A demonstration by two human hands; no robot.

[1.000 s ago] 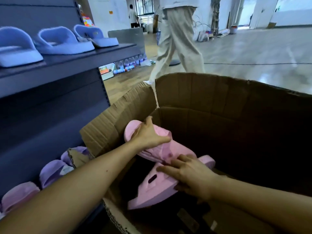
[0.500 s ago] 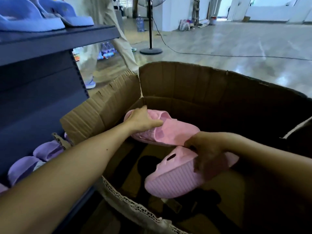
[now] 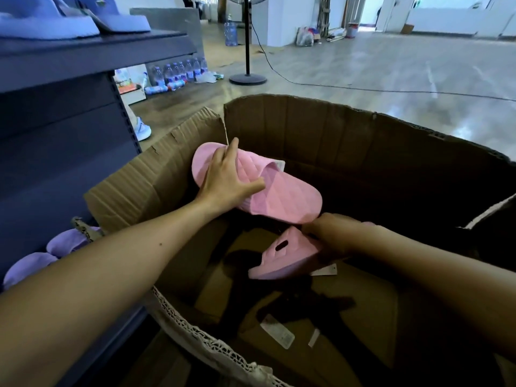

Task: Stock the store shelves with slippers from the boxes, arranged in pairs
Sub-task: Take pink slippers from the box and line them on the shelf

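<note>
Gripping two pink slippers (image 3: 290,199) in one box (image 3: 363,152); left hand (image 3: 226,180), upper slipper (image 3: 279,191); right hand (image 3: 331,233), lower slipper (image 3: 282,259).

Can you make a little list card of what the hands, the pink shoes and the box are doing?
Left hand: grips the upper pink quilted foam slipper
Right hand: grips the lower pink foam slipper
Box: big brown cardboard box, open on top
Beside box, low: lilac foam slippers
Top shelf: blue fluffy slippers
</note>
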